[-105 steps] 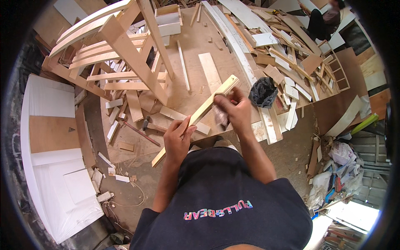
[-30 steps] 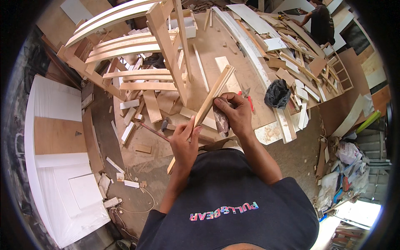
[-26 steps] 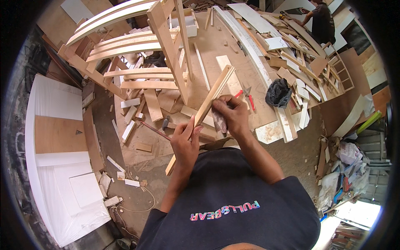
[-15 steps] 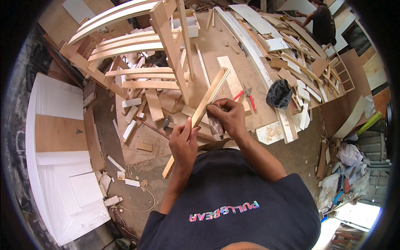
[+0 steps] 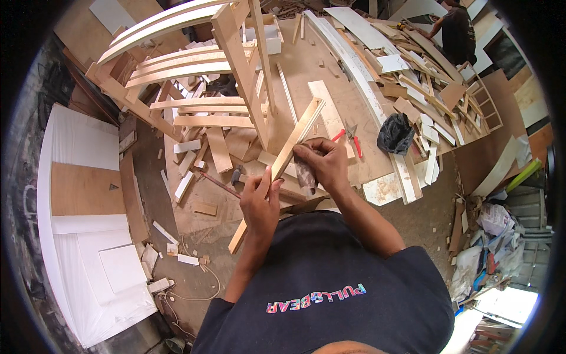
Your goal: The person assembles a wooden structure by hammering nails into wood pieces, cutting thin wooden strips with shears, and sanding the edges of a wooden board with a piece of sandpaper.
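Note:
My left hand (image 5: 259, 205) is closed round the middle of a long, narrow wooden strip (image 5: 303, 126), which slants up and away to the right in front of my body. My right hand (image 5: 328, 166) pinches a crumpled grey-brown sheet (image 5: 305, 177) beside the strip's right edge. Whether that sheet is cloth or sandpaper cannot be made out. Just beyond my right hand, red-handled cutters (image 5: 356, 144) lie with their jaws apart, next to a pale board (image 5: 332, 112). A hammer (image 5: 237, 175) rests to the left of my left hand, its head near several offcuts.
A slatted wooden frame (image 5: 239, 74) stands at the far left of the worktable. Long white boards (image 5: 359, 76) and heaped scrap wood (image 5: 407, 59) cover the right side, with a black plastic bag (image 5: 395, 133) nearby. Another person (image 5: 458, 35) works at the far right.
Both hands stay nearly in place on the strip and the crumpled sheet. Any shift is very slight.

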Motion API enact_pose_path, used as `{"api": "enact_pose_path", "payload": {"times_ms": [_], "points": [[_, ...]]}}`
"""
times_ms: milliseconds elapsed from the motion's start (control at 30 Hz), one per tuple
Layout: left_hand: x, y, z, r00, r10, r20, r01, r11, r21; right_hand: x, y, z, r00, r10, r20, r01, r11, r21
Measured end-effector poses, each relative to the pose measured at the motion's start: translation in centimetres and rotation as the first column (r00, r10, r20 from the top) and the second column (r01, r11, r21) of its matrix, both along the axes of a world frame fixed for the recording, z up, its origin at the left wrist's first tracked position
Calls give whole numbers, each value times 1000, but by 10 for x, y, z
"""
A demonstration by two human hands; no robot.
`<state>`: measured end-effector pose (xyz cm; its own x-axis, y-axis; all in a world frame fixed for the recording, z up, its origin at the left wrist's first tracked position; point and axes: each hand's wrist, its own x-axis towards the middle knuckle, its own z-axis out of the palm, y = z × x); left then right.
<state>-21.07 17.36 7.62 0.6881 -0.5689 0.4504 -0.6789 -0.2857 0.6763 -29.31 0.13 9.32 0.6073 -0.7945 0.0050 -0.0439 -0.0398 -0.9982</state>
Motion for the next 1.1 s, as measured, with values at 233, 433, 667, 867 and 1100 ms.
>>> {"api": "enact_pose_path", "payload": {"times_ms": [233,433,667,867,1100], "points": [[-4,-4,-3,1000,-19,-9,19,1000,-6,3,-7,-6,998,2,58,0,999,-46],[-11,-14,3,993,-8,-122,6,1000,-11,-3,-23,7,984,-121,132,114,992,55],[-11,-26,9,992,-39,-124,34,999,-42,-10,-35,13,988,-114,102,105,990,92],[-12,-35,7,986,-67,-150,61,997,-40,-12,-54,6,990,-95,100,85,992,95],[-12,-50,0,997,-41,-60,42,999,10,-14,-79,-3,990,-81,117,72,994,82]]}}
